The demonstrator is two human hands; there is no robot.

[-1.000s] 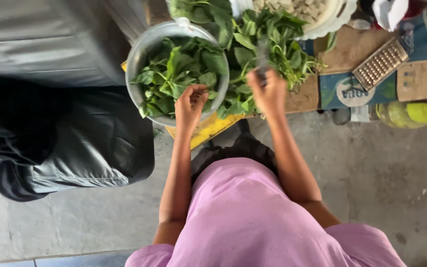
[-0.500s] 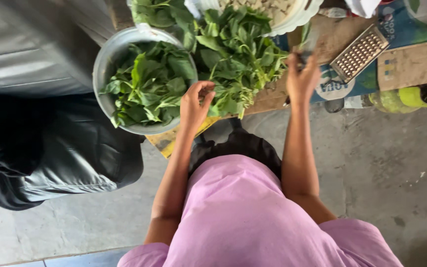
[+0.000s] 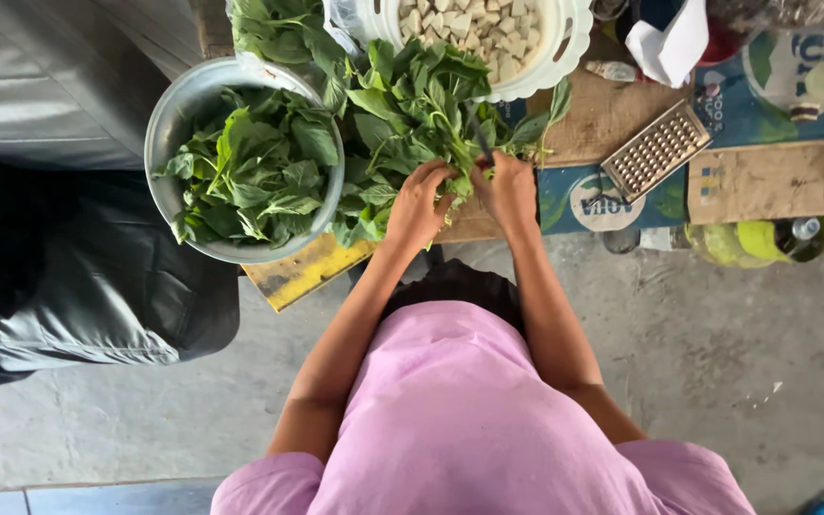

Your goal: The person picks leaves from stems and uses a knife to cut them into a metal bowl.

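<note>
- Grey concrete floor (image 3: 717, 362) below; low cardboard-covered surface (image 3: 612, 119) above it.
- Left hand (image 3: 419, 205) and right hand (image 3: 505, 191) side by side, both closed on a leafy green bunch (image 3: 412, 105) lying on that surface.
- Metal bowl (image 3: 169, 124) of picked leaves just left of the bunch.
- White basket (image 3: 565, 48) of pale cubes beyond; metal grater (image 3: 655, 151) to the right.

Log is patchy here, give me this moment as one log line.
left hand: grips leafy greens | right hand: on same stems | metal bowl of leaves: left | white basket: behind | grater: right
</note>
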